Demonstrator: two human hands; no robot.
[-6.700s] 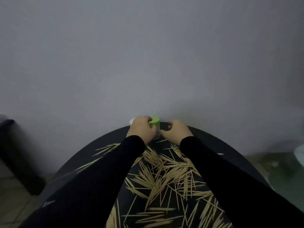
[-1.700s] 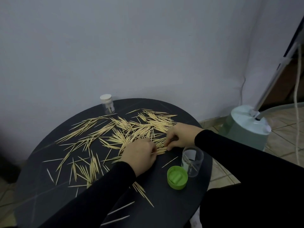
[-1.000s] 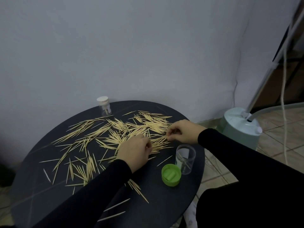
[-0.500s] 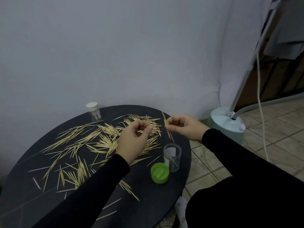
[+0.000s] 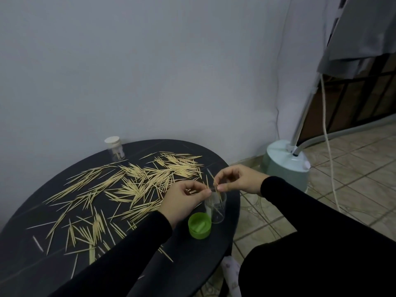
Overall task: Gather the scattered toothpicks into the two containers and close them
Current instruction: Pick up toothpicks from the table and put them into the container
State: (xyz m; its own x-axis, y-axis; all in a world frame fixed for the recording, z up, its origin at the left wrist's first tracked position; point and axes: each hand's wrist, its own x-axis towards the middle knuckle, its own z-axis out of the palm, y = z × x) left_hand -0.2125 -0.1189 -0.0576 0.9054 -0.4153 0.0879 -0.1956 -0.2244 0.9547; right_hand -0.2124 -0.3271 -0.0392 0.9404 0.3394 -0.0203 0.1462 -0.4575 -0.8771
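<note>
Grip: left hand (image 5: 184, 197) and right hand (image 5: 236, 181) both pinch toothpicks (image 5: 211, 182) above open jar (image 5: 216, 207)
Open jar: upright, few toothpicks inside
Green lid (image 5: 199, 225): beside jar on table (image 5: 192, 260)
Capped jar (image 5: 115, 148): far edge, few toothpicks inside
Loose toothpicks (image 5: 137, 183): scattered across table

Both hands (image 5: 186, 198) (image 5: 237, 181) pinching toothpicks (image 5: 211, 183) over the open clear container (image 5: 216, 209) (green lid (image 5: 199, 225) beside it).
</note>
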